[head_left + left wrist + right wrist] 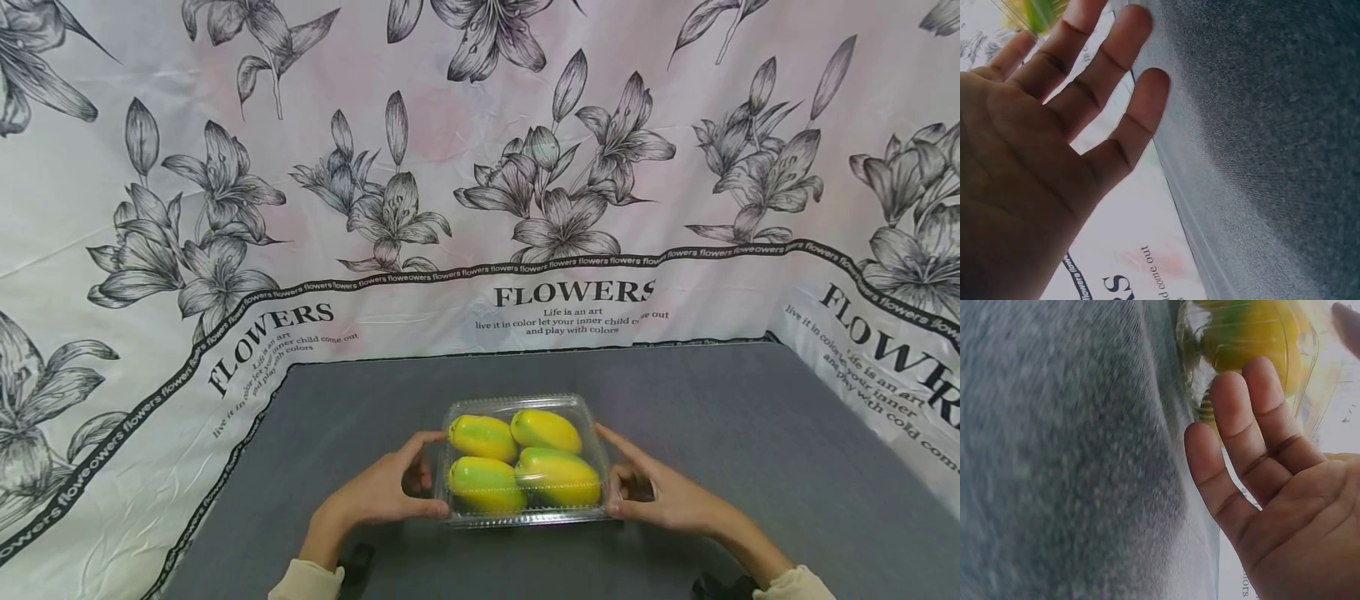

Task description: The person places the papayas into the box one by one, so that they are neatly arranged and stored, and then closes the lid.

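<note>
A clear plastic box (483, 518) with its lid down lies between the two hands, with several yellow-green mangoes (558, 477) showing through it. At its left side, my left hand (386, 487) holds the edge, thumb at the near corner and index finger farther back. My right hand (667, 492) grips the opposite side in the same way. In the left wrist view, the other fingers (1119, 53) of that hand spread away from the box. The right wrist view shows loosely bent fingers (1232, 406) beside the box wall, with a mango (1254, 337) behind it.
Grey cloth (360, 400) covers the table under the box. A white curtain (420, 317) printed with black flowers and lettering stands along the table's back and sides. Dark straps (360, 567) sit by the wrists.
</note>
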Demonstrator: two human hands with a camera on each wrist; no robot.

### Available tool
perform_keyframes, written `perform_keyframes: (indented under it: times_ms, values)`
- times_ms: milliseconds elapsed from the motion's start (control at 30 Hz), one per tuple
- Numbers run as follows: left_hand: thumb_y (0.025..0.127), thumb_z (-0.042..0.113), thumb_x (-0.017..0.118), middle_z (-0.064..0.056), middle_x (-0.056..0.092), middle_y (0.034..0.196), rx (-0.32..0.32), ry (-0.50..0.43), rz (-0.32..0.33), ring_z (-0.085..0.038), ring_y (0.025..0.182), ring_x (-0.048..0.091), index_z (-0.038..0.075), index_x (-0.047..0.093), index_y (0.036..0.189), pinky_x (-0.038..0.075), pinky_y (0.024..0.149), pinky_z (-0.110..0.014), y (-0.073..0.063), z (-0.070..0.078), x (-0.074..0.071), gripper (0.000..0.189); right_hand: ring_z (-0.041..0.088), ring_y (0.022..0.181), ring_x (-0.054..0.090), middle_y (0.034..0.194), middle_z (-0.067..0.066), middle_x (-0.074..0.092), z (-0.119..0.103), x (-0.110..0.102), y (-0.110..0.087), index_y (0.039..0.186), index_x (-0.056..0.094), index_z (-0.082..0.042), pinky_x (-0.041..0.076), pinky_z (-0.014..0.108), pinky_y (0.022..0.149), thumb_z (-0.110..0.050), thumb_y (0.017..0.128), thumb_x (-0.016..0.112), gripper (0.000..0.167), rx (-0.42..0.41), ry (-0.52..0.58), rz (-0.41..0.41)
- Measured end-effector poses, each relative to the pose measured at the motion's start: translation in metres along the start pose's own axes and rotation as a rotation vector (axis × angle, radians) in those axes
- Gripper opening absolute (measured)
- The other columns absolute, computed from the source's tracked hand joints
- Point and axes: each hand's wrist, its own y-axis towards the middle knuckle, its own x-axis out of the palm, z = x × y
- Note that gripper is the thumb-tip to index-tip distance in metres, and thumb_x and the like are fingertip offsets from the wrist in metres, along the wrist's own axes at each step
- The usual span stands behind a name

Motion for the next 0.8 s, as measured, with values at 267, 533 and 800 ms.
perform_keyframes:
  times_ms: [267,533,800]
  values:
    - [0.085,0.039,0.083,-0.008,0.065,0.095,0.011,-0.068,-0.051,-0.016,0.077,0.064,0.029,0.023,0.156,0.056,0.071,-0.03,0.0,0.0,0.003,0.093,0.004,0.084,0.063,0.093,-0.002,0.065,0.004,-0.001,-0.001,0.163,-0.012,-0.012,0.059,0.034,0.075,0.002,0.1,0.056,0.093,-0.069,0.196,-0.094]
    - [0.092,0.03,0.077,-0.004,0.067,0.083,0.029,-0.248,-0.15,-0.016,0.07,0.065,0.029,0.008,0.159,0.054,0.064,-0.028,0.003,-0.003,0.009,0.096,0.006,0.083,0.061,0.091,0.002,0.06,0.003,-0.003,-0.002,0.162,-0.016,-0.015,0.058,0.035,0.071,0.003,0.102,0.052,0.093,-0.042,0.308,-0.137]
    - [0.1,0.022,0.066,-0.004,0.069,0.086,0.086,-0.395,-0.233,-0.026,0.084,0.07,0.029,-0.006,0.161,0.058,0.079,-0.034,0.005,-0.004,0.011,0.095,0.007,0.082,0.061,0.095,0.003,0.062,0.0,-0.002,-0.002,0.16,-0.023,-0.017,0.057,0.033,0.072,0.001,0.104,0.049,0.093,0.021,0.347,-0.144]
